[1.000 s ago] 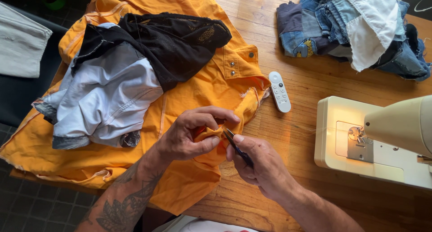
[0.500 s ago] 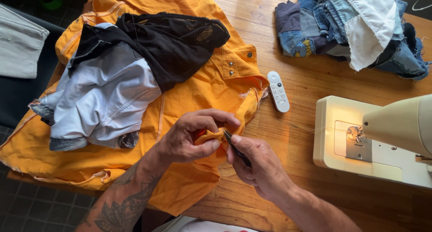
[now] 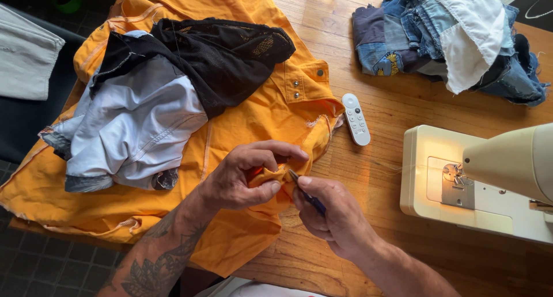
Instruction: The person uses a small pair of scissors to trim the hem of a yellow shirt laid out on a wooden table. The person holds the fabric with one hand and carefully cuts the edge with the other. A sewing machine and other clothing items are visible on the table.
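Observation:
A large orange garment [image 3: 247, 107] is spread over the wooden table's left half. My left hand [image 3: 247, 173] pinches a bunched fold of its edge between thumb and fingers. My right hand [image 3: 328, 213] grips a small dark-handled tool [image 3: 305, 193], its tip pressed into the pinched orange fold. Both hands meet near the table's front middle.
A black garment [image 3: 224, 52] and a pale blue-white one [image 3: 135, 124] lie on the orange cloth. A white remote [image 3: 356, 118] lies beside them. A cream sewing machine [image 3: 461, 182] stands at the right. A pile of denim and white cloth [image 3: 449, 35] sits at the back right.
The hands stay together on the fold; the tool's tip has shifted slightly against the orange fabric. Nothing else has moved.

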